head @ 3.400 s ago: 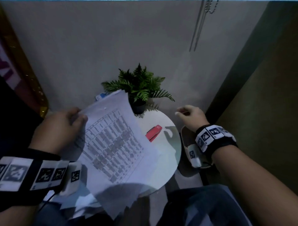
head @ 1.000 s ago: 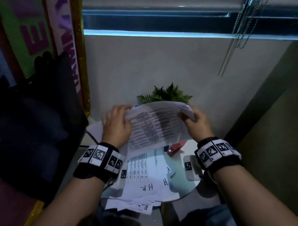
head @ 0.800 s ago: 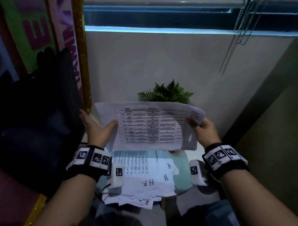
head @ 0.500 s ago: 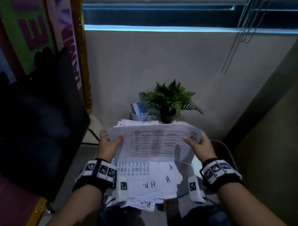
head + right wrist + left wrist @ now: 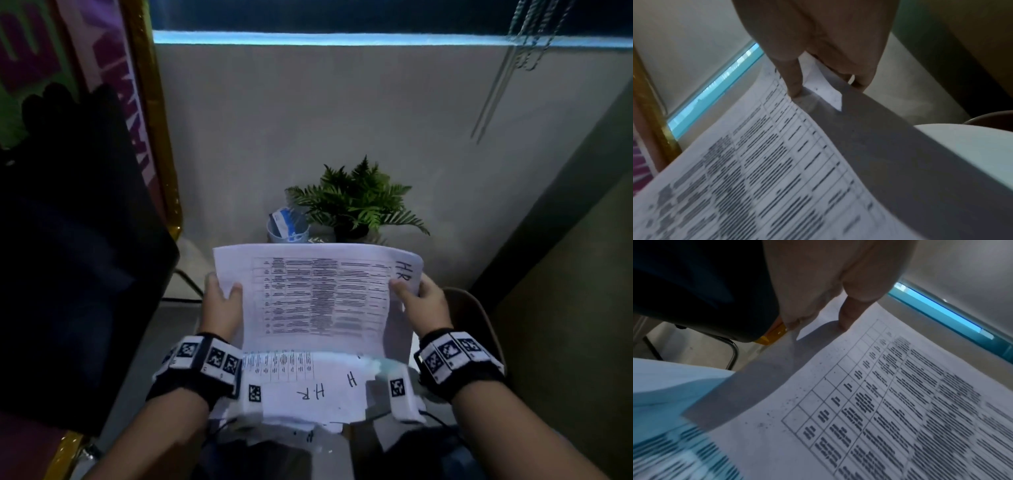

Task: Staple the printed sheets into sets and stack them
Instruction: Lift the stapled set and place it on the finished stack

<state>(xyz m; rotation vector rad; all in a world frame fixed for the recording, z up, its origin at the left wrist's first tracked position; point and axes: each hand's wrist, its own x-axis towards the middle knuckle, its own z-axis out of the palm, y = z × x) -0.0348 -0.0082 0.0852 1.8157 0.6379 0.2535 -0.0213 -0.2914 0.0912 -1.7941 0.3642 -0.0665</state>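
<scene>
Gathering a set looks like the step in hand: the left hand [image 5: 222,303] and right hand [image 5: 423,303] each pinch a side edge of the printed sheets [image 5: 318,296], thumb on top, fingers [image 5: 859,81] curled beneath, above the loose pile [image 5: 308,390] on the counter. Next, squaring the edges probably, then finding the stapler, not visible now.
</scene>
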